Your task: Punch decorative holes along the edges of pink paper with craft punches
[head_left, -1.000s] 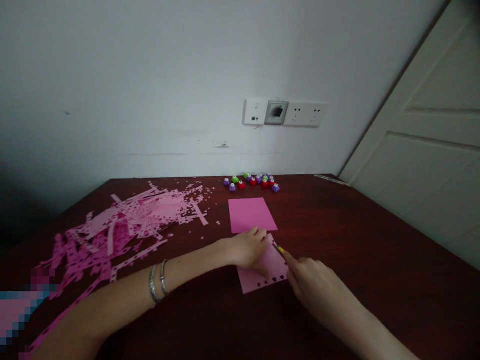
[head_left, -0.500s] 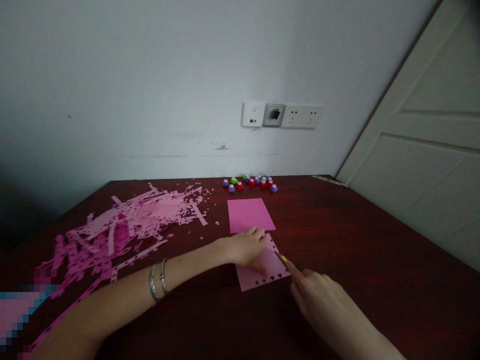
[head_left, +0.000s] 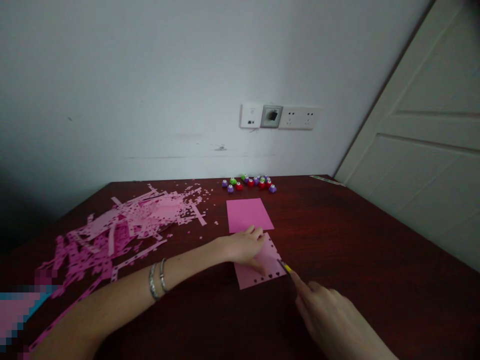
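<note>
A pale pink paper sheet [head_left: 270,257] with a row of dark heart and dot shaped holes along its near and right edges lies flat on the table. My left hand [head_left: 243,249] rests on it, fingers and thumb spread, covering its left part. In my right hand [head_left: 324,302] is a slim tool with a yellow part, apparently a utility knife [head_left: 287,268], its tip at the sheet's right edge. Most of its handle is hidden by the fingers. Just behind, a deeper pink square of paper [head_left: 249,215] lies flat.
Pink paper strips and punched scraps [head_left: 127,220] are heaped on the left of the dark red table [head_left: 356,250]. Several small red, green and purple punches [head_left: 250,183] stand near the wall. Wall sockets [head_left: 296,118] sit above, and a white door [head_left: 423,130] is at the right.
My right hand and the tool have shifted slightly right and toward me along the sheet's edge. My left hand stays in place on the paper.
</note>
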The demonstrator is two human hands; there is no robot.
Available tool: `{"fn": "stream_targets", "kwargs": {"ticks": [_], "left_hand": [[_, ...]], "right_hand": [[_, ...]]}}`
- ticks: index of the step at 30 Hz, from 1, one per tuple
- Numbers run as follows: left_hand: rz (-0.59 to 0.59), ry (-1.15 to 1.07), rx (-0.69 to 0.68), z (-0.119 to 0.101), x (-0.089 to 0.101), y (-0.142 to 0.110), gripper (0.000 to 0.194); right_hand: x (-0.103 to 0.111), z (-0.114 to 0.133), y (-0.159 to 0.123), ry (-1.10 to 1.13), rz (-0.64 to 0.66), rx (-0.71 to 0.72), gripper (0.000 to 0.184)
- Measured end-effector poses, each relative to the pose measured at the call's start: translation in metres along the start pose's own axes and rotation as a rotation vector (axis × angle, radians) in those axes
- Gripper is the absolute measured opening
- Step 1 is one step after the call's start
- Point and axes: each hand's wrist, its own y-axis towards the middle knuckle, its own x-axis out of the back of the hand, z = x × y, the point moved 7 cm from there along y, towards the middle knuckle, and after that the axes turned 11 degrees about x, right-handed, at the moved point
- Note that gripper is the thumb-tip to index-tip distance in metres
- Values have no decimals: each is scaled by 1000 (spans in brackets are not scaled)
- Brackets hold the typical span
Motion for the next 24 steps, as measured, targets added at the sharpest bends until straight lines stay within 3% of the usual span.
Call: {"fn": "stream_targets", "kwargs": {"ticks": [13, 24], "left_hand": [[20, 8, 8, 0, 1, -1, 79], [35, 14, 18, -1, 4, -3, 80]], "right_hand": [[-2, 6, -15, -19, 29, 61, 45], [-10, 0, -28, 59, -94, 17, 46]]}}
